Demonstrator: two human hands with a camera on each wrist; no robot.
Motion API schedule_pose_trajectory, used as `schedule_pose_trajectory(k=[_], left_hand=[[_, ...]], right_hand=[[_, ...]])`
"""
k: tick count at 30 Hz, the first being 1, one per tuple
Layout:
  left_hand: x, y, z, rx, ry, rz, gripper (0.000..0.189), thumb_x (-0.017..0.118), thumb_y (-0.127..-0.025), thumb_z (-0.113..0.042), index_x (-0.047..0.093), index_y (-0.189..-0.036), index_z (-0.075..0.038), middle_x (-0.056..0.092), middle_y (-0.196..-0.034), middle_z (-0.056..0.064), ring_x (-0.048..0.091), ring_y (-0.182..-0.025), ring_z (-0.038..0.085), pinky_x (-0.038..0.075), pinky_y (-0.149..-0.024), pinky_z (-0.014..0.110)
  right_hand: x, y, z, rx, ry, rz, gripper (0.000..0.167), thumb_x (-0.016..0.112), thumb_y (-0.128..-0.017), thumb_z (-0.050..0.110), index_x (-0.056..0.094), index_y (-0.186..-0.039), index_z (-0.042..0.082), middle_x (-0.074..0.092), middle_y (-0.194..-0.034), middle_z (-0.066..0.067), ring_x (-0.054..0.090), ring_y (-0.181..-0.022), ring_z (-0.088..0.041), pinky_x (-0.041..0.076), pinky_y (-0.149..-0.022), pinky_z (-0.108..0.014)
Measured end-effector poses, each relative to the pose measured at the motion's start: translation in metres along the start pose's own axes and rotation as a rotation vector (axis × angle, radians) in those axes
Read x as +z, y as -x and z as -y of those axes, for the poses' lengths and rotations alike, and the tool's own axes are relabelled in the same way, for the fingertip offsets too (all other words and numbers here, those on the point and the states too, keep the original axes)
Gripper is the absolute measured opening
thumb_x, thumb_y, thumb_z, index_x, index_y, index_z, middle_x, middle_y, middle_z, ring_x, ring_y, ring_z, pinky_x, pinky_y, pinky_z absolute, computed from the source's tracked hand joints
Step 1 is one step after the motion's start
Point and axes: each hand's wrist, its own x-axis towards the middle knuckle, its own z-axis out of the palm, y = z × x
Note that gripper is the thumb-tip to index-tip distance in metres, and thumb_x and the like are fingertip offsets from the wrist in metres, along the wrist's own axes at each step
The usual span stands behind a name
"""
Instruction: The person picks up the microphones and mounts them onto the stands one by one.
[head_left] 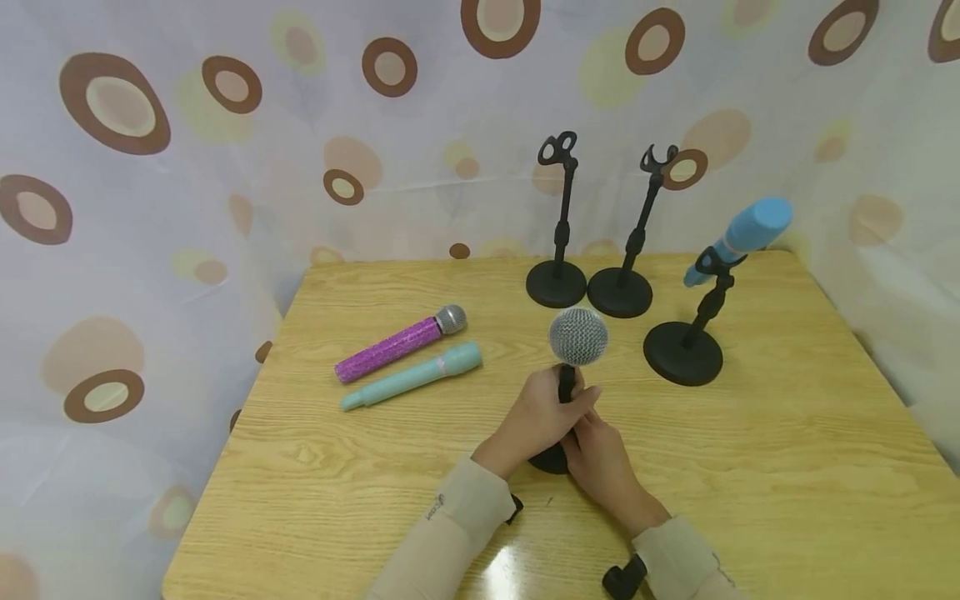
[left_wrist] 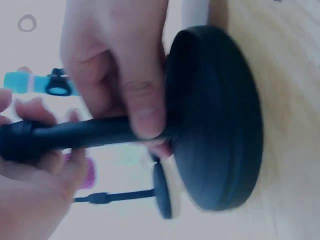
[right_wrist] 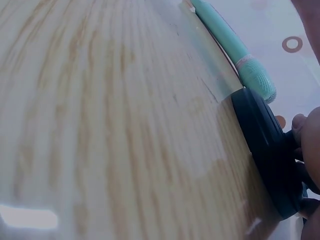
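your left hand point(head_left: 542, 412) is clamped round the black stand point(left_wrist: 100, 132), right hand point(head_left: 603, 467) gripping it lower, by the base point(left_wrist: 217, 120). silver-headed microphone point(head_left: 578, 337) at 12 o'clock from both; purple microphone point(head_left: 393, 348), mint microphone point(head_left: 412, 379) lie at 10.

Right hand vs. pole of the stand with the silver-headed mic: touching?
Touching. The left wrist view shows it: the right hand has its thumb on the black stand pole, close to the round base.
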Motion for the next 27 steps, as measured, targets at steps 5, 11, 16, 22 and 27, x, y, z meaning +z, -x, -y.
schedule_pose_trajectory(k=[5, 11, 16, 22, 27], left_hand=[[-0.011, 0.011, -0.006, 0.057, -0.267, 0.051, 0.024, 0.05, -0.104, -0.033, 0.054, -0.111, -0.011, 0.063, -0.099, 0.001, 0.061, -0.088, 0.008, 0.052, -0.081, 0.021], [-0.024, 0.025, -0.003, -0.006, -0.441, 0.089, 0.031, 0.051, -0.104, -0.031, 0.053, -0.128, -0.011, 0.062, -0.118, 0.001, 0.061, -0.11, 0.011, 0.051, -0.096, 0.026], [-0.029, 0.041, 0.007, -0.043, -0.571, 0.121, 0.044, 0.057, -0.102, -0.028, 0.048, -0.14, -0.008, 0.059, -0.13, 0.007, 0.059, -0.121, 0.018, 0.05, -0.102, 0.03], [-0.02, 0.061, 0.021, 0.043, -0.714, 0.183, 0.062, 0.066, -0.096, -0.032, 0.044, -0.145, -0.001, 0.051, -0.142, 0.016, 0.05, -0.133, 0.026, 0.046, -0.109, 0.033], [-0.013, 0.065, 0.024, 0.07, -0.863, 0.218, 0.071, 0.072, -0.09, -0.036, 0.046, -0.144, 0.002, 0.044, -0.15, 0.02, 0.043, -0.141, 0.031, 0.04, -0.115, 0.035]], right_hand=[[0.0, 0.0, 0.001, -0.022, -0.009, -0.024, 0.042, 0.069, -0.087, -0.005, 0.057, -0.127, -0.007, 0.066, -0.11, -0.02, 0.072, -0.083, -0.032, 0.059, -0.063, -0.039], [0.0, 0.0, -0.001, 0.012, -0.046, 0.026, 0.038, 0.073, -0.087, 0.003, 0.062, -0.124, -0.003, 0.067, -0.109, -0.017, 0.07, -0.095, -0.036, 0.057, -0.086, -0.051], [-0.011, -0.001, -0.005, 0.079, -0.108, 0.18, 0.038, 0.07, -0.091, 0.007, 0.06, -0.127, 0.001, 0.065, -0.113, -0.015, 0.068, -0.104, -0.031, 0.057, -0.086, -0.047], [-0.021, 0.005, 0.003, 0.094, -0.071, 0.254, 0.04, 0.071, -0.089, 0.006, 0.059, -0.126, -0.007, 0.057, -0.132, -0.022, 0.061, -0.119, -0.039, 0.053, -0.096, -0.051], [-0.029, 0.013, 0.015, 0.101, 0.024, 0.306, 0.051, 0.075, -0.088, 0.013, 0.057, -0.131, -0.007, 0.048, -0.144, -0.022, 0.053, -0.13, -0.041, 0.05, -0.1, -0.052]])
